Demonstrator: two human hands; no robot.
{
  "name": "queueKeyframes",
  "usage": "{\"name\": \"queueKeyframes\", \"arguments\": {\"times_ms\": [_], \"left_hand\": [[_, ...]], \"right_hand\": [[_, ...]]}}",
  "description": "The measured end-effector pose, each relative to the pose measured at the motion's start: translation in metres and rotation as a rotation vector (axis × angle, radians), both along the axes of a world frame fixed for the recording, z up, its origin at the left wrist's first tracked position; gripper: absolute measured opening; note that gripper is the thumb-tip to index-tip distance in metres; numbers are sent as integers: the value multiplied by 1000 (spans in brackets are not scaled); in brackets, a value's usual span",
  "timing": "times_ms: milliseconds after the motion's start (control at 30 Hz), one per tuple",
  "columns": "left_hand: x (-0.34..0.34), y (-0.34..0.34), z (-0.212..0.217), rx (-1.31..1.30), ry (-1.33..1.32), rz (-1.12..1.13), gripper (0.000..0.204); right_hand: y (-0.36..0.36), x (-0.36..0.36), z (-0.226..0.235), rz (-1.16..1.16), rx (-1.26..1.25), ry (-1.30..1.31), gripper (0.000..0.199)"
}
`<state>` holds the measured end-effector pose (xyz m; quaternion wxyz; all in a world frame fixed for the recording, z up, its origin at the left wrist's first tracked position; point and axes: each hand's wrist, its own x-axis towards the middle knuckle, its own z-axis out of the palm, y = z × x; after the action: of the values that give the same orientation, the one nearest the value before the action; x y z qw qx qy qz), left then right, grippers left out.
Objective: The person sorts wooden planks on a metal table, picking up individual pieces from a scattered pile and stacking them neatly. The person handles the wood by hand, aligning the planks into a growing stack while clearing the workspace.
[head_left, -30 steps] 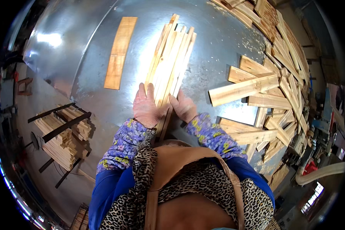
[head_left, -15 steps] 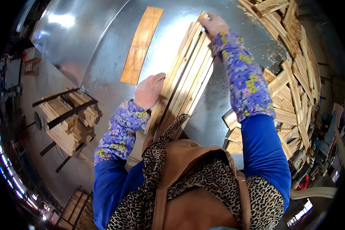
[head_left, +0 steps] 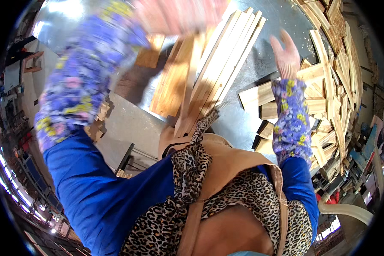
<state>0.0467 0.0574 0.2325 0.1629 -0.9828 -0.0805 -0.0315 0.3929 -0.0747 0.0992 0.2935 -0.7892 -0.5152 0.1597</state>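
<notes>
My left hand (head_left: pixel 179 17), in a pinkish glove, is smeared by motion at the far end of the boards and hides their ends; its grip does not show. Below it a wide wooden board (head_left: pixel 168 85) lies face up, with a narrower strip (head_left: pixel 188 79) on edge beside it. Several pale wooden strips (head_left: pixel 230 53) lie side by side to their right, close to my apron. My right hand (head_left: pixel 286 55), gloved too, is apart from the strips, fingers spread and holding nothing. Another flat board (head_left: pixel 150 53) shows partly under my left forearm.
The boards rest on a shiny metal table (head_left: pixel 281 19). A heap of wooden pieces (head_left: pixel 324 106) lies along the right side. At the left, beyond the table edge, a wood stack (head_left: pixel 100 119) is mostly hidden by my left arm. A pale hose (head_left: pixel 345 210) runs at lower right.
My left hand has swept up and away from the strips' left side. My right hand has let go of their far end and moved right. A wide board now shows its face at the left.
</notes>
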Motion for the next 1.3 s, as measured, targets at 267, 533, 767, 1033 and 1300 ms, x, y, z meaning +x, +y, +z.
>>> {"name": "queueKeyframes", "arguments": {"times_ms": [267, 533, 767, 1033, 1300], "left_hand": [[-166, 53, -43, -162, -83, 781, 41], [-100, -121, -143, -722, -328, 1078, 75], [-57, -172, -224, -1023, -683, 1217, 87], [-4, -180, -128, -1691, -805, 1186, 61], [-38, -168, -180, -1002, -398, 1432, 86]], "right_hand": [[-128, -33, -43, -527, -577, -329, 114], [-113, -69, -23, -709, -371, 52, 103], [-147, -157, -36, -281, -30, 1093, 100], [-148, -151, -95, 9, 38, 834, 83], [-46, -45, -30, -317, -327, 109, 73]]}}
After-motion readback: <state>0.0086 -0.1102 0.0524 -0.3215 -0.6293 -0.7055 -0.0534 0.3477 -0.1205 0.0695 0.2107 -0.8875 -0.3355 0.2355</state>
